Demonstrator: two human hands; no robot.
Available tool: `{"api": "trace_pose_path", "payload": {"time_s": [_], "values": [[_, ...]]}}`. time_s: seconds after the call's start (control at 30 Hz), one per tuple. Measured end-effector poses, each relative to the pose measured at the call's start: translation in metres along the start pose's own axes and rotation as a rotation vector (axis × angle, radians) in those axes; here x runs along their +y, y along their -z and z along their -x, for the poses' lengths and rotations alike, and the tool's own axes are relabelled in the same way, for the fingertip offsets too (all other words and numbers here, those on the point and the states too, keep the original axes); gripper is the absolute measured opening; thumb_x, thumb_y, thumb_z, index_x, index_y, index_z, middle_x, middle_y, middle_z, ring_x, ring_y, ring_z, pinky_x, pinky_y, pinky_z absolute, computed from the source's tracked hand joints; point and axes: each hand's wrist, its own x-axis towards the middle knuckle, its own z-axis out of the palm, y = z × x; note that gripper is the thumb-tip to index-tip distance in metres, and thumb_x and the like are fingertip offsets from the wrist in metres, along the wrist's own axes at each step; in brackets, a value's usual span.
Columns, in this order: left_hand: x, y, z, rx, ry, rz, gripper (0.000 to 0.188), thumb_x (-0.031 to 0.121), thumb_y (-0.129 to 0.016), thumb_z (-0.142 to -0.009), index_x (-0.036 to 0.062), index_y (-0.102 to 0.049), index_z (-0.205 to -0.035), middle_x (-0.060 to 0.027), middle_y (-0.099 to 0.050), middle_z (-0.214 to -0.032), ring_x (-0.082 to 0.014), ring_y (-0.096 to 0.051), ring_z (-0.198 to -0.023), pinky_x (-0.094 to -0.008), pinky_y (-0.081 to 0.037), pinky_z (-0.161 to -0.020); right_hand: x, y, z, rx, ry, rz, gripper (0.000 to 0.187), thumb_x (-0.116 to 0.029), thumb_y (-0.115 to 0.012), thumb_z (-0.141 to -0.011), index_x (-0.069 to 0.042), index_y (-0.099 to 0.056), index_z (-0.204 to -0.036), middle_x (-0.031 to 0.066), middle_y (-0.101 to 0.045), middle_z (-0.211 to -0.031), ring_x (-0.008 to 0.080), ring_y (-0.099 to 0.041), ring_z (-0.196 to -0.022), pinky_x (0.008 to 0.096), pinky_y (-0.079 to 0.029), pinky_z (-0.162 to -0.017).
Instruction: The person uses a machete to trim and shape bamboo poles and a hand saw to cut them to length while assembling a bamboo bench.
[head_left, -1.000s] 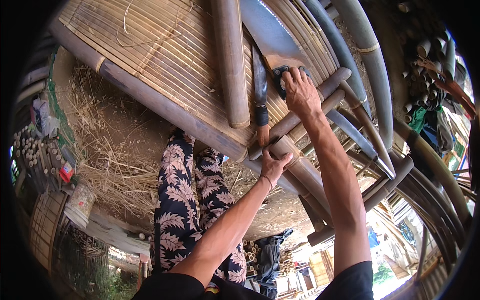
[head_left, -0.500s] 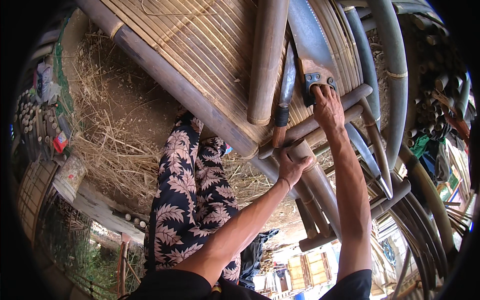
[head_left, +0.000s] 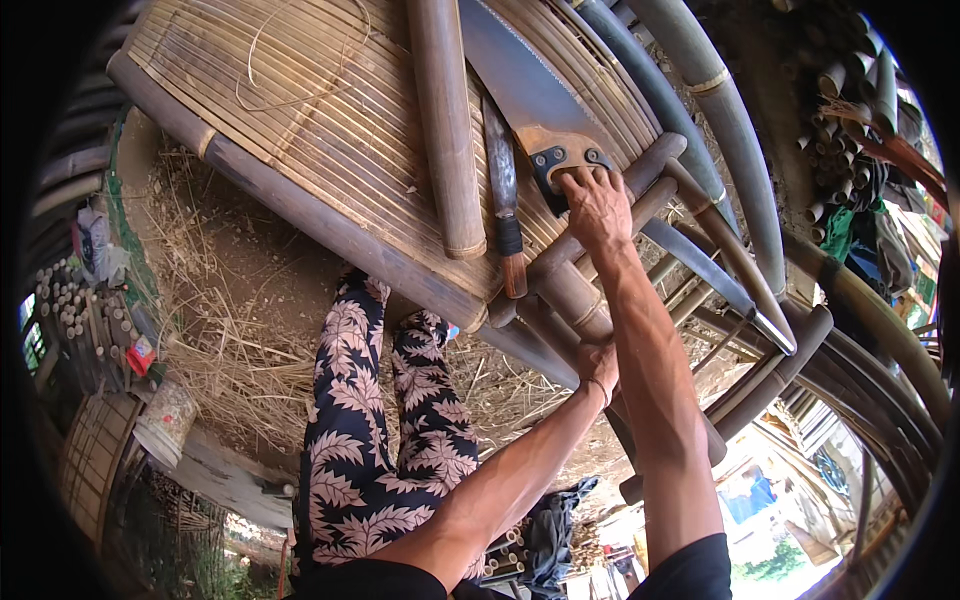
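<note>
My right hand (head_left: 598, 205) is closed round the handle of a handsaw (head_left: 530, 90), whose broad, toothed blade lies over the slatted bamboo bench top (head_left: 330, 125). My left hand (head_left: 597, 365) rests on a thick bamboo pole (head_left: 578, 305) that reaches out past the bench's end bar. My right forearm partly covers that hand, but its fingers look wrapped round the pole. Beside the saw lies a knife (head_left: 503, 175) with a dark-bound wooden handle. Left of the knife, a thick cut bamboo tube (head_left: 446, 140) lies along the slats.
A thin loop of cane strip (head_left: 300, 105) lies on the slats. Bent bamboo poles (head_left: 725, 110) curve along the right side. Straw (head_left: 230, 350) litters the ground at left, near a dirty white bucket (head_left: 166, 425). Stacked bamboo (head_left: 850, 120) fills the far right.
My left hand has slid down the pole, away from the bench's end bar and towards me. My right hand stays on the saw handle. The whole view has shifted and turned slightly.
</note>
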Motion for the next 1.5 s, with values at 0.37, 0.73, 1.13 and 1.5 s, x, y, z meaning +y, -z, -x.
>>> {"api": "trace_pose_path", "payload": {"time_s": [0.37,0.73,1.13,1.5], "values": [[0.14,-0.082,0.185,-0.596,-0.775,-0.969,0.085,0.035,-0.083,-0.064,0.0116,-0.04,-0.133,-0.0178,-0.059,-0.111,-0.0318,-0.065,-0.092,-0.0464,-0.056,-0.09,0.103,0.335,0.303,0.612,-0.495,-0.375,0.032,-0.004,-0.062,-0.091,0.0,-0.058,-0.122,0.0117,-0.063,-0.104,0.0215,-0.062,-0.101,0.033,-0.05,-0.086],[-0.02,-0.123,0.077,-1.197,-1.128,-2.152,0.052,0.037,-0.081,-0.068,0.0322,-0.062,-0.116,-0.002,-0.059,-0.115,-0.0294,-0.063,-0.107,-0.045,-0.049,-0.087,0.062,0.156,0.413,-0.233,-1.197,-0.304,0.031,-0.013,-0.052,-0.093,-0.008,-0.06,-0.122,0.0121,-0.065,-0.108,0.0236,-0.062,-0.104,0.035,-0.047,-0.089],[-0.078,-0.135,0.049,-1.027,-0.876,-2.23,0.025,0.025,-0.058,-0.091,0.0194,-0.07,-0.112,-0.0027,-0.068,-0.112,-0.0262,-0.061,-0.111,-0.0533,-0.042,-0.091,0.084,0.085,0.362,-0.705,-1.349,0.047,0.036,-0.022,-0.04,-0.094,-0.016,-0.063,-0.121,0.0125,-0.067,-0.112,0.0258,-0.062,-0.107,0.0373,-0.043,-0.093],[-0.075,-0.141,0.049,-1.07,-0.901,-2.114,0.02,0.024,-0.059,-0.088,0.0208,-0.072,-0.104,0.0001,-0.07,-0.105,-0.0237,-0.064,-0.105,-0.0508,-0.044,-0.087,0.08,0.052,0.3,-0.788,-1.442,0.143,0.044,-0.034,-0.032,-0.095,-0.019,-0.066,-0.117,0.0147,-0.067,-0.115,0.0283,-0.061,-0.11,0.0382,-0.041,-0.095]]}}
